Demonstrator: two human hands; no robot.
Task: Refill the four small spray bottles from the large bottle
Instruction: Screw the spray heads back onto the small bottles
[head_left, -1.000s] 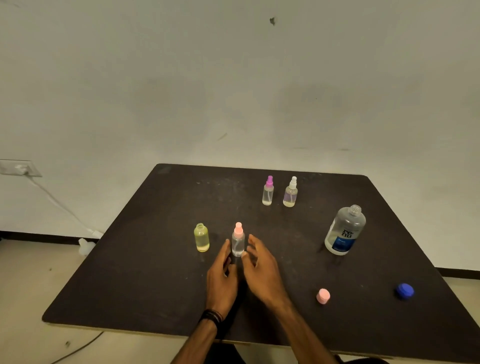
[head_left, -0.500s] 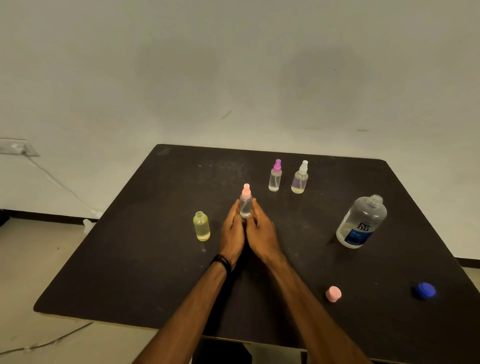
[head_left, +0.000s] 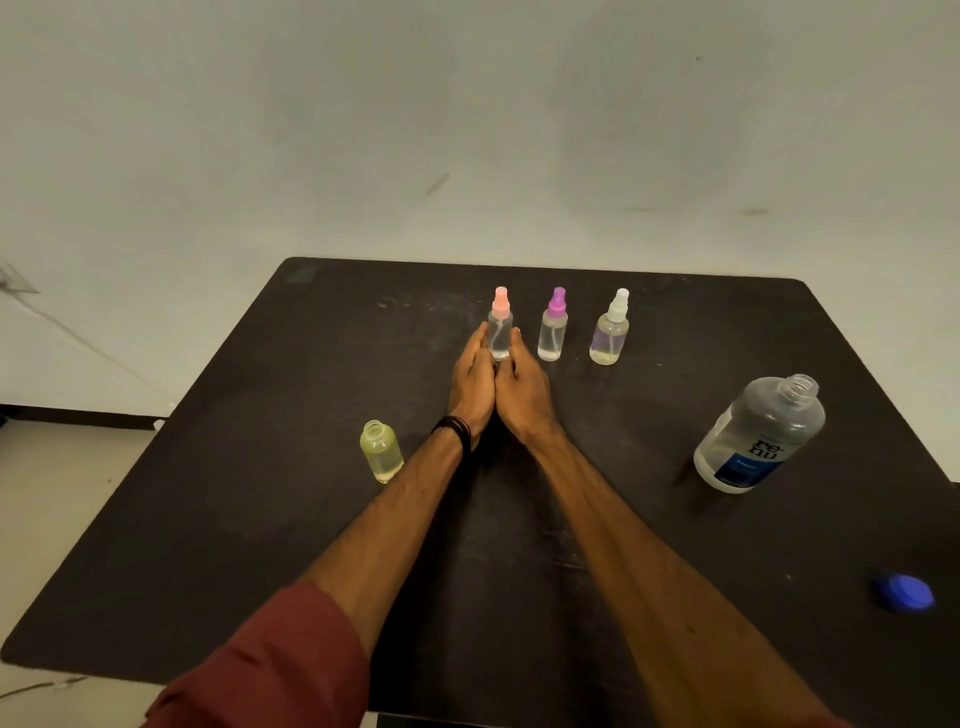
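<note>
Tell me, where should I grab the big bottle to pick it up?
Probably around the wide round body of the big bottle, near the blue label, coming from its right side. It stands upright with its mouth open, so keep it level and your fingers off the narrow neck.

A dark square table (head_left: 234, 519) stands against a plain, scuffed pale wall (head_left: 467, 130); pale floor (head_left: 62, 467) and a dark baseboard (head_left: 78, 415) show at left.

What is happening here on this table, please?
A person's left hand and right hand together hold the pink-topped spray bottle upright, in line with the purple-topped and white-topped bottles. The yellowish bottle stands open, without a sprayer. The large bottle is uncapped; its blue cap lies nearby.
</note>
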